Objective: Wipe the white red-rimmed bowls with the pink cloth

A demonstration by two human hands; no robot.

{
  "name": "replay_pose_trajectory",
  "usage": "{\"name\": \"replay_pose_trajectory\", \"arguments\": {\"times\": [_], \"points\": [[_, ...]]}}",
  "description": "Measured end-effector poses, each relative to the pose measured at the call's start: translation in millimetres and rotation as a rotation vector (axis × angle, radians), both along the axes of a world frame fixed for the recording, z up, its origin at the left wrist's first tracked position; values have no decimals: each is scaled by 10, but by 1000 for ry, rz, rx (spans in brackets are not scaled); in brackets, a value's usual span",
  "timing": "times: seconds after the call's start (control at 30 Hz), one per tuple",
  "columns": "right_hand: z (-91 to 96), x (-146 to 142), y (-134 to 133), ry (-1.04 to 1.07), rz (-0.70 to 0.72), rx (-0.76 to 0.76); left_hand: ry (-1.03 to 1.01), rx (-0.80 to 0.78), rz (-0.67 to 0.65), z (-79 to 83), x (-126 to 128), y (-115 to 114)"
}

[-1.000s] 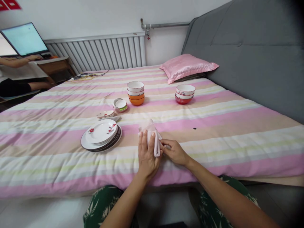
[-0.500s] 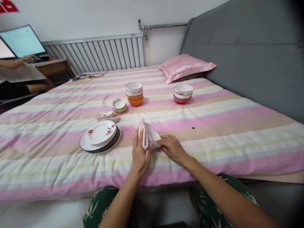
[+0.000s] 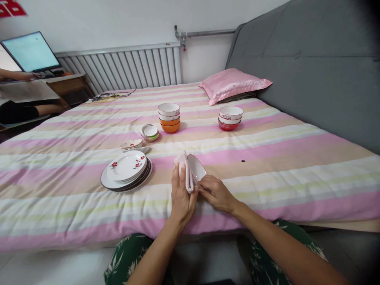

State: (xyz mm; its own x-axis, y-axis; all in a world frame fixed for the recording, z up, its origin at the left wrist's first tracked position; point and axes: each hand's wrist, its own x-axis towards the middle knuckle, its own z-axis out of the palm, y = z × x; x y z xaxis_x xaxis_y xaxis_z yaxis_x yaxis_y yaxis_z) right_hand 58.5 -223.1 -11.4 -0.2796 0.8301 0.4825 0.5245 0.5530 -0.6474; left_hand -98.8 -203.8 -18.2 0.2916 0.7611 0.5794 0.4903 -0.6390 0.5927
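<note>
In my left hand (image 3: 181,198) is a folded pale pink cloth (image 3: 188,176), pressed against the outer left side of a white bowl (image 3: 197,168). The bowl has a thin red rim and is tipped on its side, its inside facing right. My right hand (image 3: 218,193) grips the bowl's near rim between thumb and fingers. Left of my hands lies a stack of plates (image 3: 126,168), the top one white with red flowers. Beyond it sit small dishes (image 3: 131,145) and little bowls (image 3: 150,132).
Two stacks of bowls stand farther back: one with orange lower bowls (image 3: 170,126), one with a red bottom bowl (image 3: 228,126). A pink pillow (image 3: 234,84) leans near the grey headboard (image 3: 311,71). Cables (image 3: 109,95) lie far left; a person's arm (image 3: 16,75) rests by a monitor (image 3: 31,51).
Both hands have shifted slightly right with the bowl and cloth. The bowl has turned to stand more on edge, and my right fingers have curled more tightly at its rim.
</note>
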Motion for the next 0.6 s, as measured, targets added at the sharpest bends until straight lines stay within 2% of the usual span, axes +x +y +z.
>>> {"name": "replay_pose_trajectory", "arguments": {"times": [0.17,0.33,0.47,0.6], "points": [[125,-26,-70,181,4,-92,0,41,-16,10,35,-55],[195,-7,-69,206,57,-206,-6,29,-10,-1,33,-34],[151,72,-19,33,112,-211,-26,2,5,-25,-2,35],[24,188,54,-164,12,-174,-57,-7,9,-41,-33,83]]}}
